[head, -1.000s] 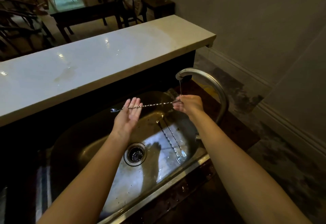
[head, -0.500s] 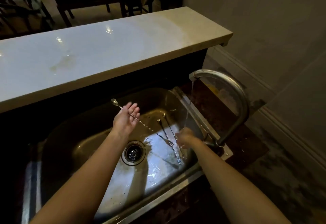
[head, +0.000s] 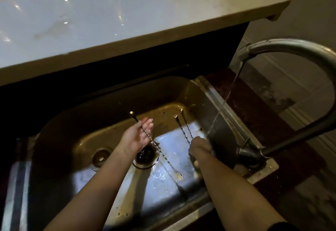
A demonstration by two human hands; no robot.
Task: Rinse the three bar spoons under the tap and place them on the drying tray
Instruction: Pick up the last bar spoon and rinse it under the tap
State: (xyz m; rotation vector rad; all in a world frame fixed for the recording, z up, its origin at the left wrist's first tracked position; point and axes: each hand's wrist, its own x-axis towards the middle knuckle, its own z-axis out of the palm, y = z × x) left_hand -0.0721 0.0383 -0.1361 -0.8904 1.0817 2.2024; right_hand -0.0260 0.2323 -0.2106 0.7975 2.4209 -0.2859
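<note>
One twisted bar spoon (head: 157, 148) slants across the fingers of my left hand (head: 137, 137), knob end up at the far left and forked end low over the wet floor of the steel sink (head: 203, 89). My left hand holds it alone, with the fingers loosely extended. Two more bar spoons (head: 182, 128) lie side by side on the sink floor to the right. My right hand (head: 200, 149) is curled down over their near ends, hiding them. The grip itself is not visible. Water from the tap (head: 291, 48) falls onto my right hand.
A round drain (head: 145, 155) sits under my left wrist, and a round metal cover (head: 101, 156) lies to its left. A long white counter (head: 109, 21) overhangs the sink's far side. The tap arches in from the right. A ribbed metal strip (head: 18, 185) borders the sink's left.
My right hand let go of the held spoon's forked end and dropped onto the two spoons in the sink. The held spoon tipped from level to slanting down. The view moved closer and lower.
</note>
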